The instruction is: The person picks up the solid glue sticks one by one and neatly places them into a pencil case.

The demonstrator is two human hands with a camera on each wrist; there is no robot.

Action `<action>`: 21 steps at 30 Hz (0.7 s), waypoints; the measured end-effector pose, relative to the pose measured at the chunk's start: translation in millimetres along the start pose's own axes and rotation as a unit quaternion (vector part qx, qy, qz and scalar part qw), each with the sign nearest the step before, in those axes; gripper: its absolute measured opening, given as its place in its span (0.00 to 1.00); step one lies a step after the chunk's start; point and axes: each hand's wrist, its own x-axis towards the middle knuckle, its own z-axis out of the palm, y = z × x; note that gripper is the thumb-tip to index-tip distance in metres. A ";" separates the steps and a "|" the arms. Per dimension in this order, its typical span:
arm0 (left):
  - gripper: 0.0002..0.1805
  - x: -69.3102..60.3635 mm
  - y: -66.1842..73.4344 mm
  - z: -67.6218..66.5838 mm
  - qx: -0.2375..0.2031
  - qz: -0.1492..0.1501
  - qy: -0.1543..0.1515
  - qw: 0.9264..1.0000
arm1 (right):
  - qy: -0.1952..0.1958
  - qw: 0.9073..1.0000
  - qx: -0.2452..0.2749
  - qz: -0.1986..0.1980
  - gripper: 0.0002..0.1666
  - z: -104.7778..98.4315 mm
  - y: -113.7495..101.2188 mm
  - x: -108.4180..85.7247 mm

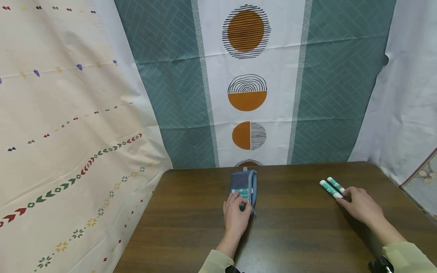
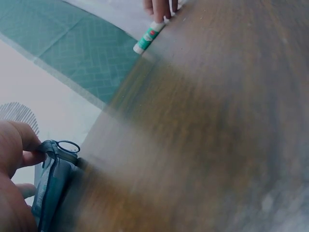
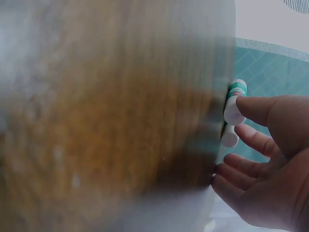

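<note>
Pale sleeves point(image 1: 407, 254) up front, two green-and-white tubes point(image 1: 328, 188) outside the pouch point(image 1: 241, 178)

And look at this split! By the pouch's near end, the left hand point(image 1: 236, 218) has thumb and forefinger pinching its edge. Well to the pouch's right, across the bare desk point(image 1: 290, 227), the right hand point(image 1: 362, 206) reaches the tubes' near ends, fingers spread; whether they grip, you cannot tell. The score so far? Green-labelled contents point(image 1: 240, 192) show through the pouch's front, so that part looks filled. These two lie side by side on the desk, apart from the pouch, seemingly the ones left to deal with. How many sit inside can't be counted.
</note>
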 end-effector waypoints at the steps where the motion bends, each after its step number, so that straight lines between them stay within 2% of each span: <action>1: 0.11 0.0 0.1 -0.1 0.001 0.001 0.001 1.000 | 0.000 1.000 -0.001 0.000 0.33 0.5 -0.1 0.1; 21: 0.12 0.4 -1.7 1.2 -0.008 -0.012 -0.006 1.000 | 0.006 1.000 -0.013 0.011 0.30 2.9 -4.6 1.0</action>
